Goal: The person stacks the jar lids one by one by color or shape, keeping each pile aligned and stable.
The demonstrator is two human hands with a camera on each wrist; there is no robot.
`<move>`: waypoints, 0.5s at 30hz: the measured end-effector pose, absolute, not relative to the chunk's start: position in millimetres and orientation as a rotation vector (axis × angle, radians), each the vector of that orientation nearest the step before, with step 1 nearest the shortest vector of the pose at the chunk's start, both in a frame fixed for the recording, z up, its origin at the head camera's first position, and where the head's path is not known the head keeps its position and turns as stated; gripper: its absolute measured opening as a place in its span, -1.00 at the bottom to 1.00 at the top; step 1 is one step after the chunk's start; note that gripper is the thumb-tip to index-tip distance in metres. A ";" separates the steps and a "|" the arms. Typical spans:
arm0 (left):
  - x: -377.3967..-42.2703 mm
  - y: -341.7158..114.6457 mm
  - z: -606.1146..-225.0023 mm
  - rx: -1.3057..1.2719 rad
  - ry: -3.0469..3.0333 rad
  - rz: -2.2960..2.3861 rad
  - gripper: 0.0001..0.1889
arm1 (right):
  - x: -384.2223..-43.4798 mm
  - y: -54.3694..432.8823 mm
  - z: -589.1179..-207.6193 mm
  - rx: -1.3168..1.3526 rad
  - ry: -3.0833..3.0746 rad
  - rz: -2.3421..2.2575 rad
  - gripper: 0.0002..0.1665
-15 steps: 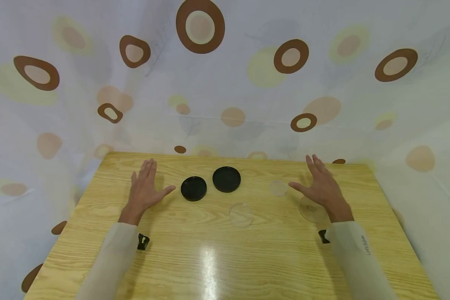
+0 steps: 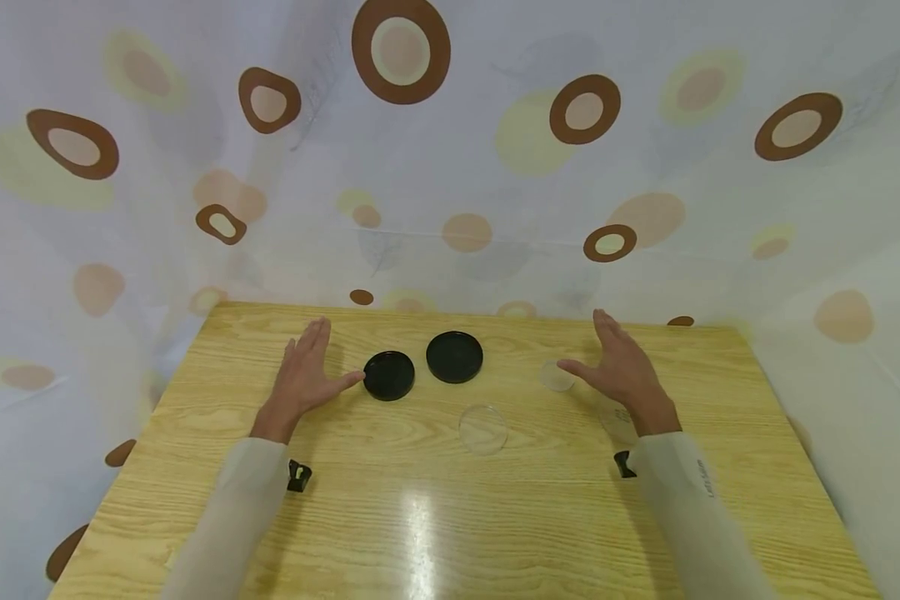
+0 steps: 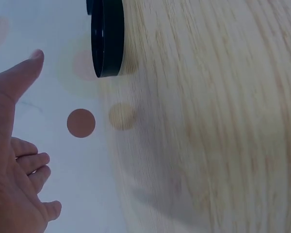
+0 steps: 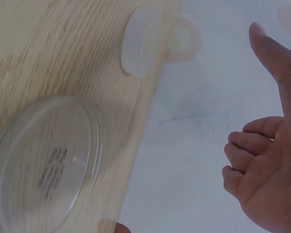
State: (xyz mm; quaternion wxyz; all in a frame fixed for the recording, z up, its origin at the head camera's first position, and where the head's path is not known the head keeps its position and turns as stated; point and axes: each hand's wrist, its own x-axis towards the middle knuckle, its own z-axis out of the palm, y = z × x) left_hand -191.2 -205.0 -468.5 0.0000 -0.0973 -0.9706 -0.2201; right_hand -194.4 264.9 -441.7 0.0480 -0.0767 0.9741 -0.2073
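Note:
My left hand (image 2: 304, 382), fingers extended and thumb out to the side, hovers left of a shallow black round dish (image 2: 389, 376); its thumb tip comes right up to the dish's rim in the head view. A second, slightly larger black dish (image 2: 454, 357) lies behind and to the right. On the other side my right hand (image 2: 627, 377) is likewise spread and holds nothing. Its thumb overlaps a small translucent round dish (image 2: 555, 380). Partly hidden under that hand is a clear petri dish (image 4: 43, 165) with dark print. Another clear round dish (image 2: 483, 430) lies mid-table.
Pale wood covers the tabletop (image 2: 360, 517), with a bright reflection near the front. A patterned white sheet (image 2: 450, 167) rises behind the table and along both sides. Black wrist mounts (image 2: 298, 475) show below both cuffs.
Both hands have moved inward: the left toward the black dish, the right toward the small translucent dish, covering more of the printed petri dish. The dishes have stayed put.

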 end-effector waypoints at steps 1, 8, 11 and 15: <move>-191.1 -203.6 -468.5 -0.308 -3.049 -0.694 0.10 | -194.9 262.5 -441.5 -0.237 2.957 -0.644 0.27; -194.4 -195.0 -471.5 -0.343 -3.023 -0.700 0.05 | -200.7 248.1 -442.7 -0.273 2.930 -0.672 0.24; -197.6 -191.8 -473.8 -0.337 -3.043 -0.729 0.04 | -204.2 240.9 -444.0 -0.278 2.911 -0.686 0.23; -200.3 -186.6 -475.4 -0.321 -3.072 -0.805 0.04 | -206.7 230.6 -447.9 -0.267 2.880 -0.706 0.21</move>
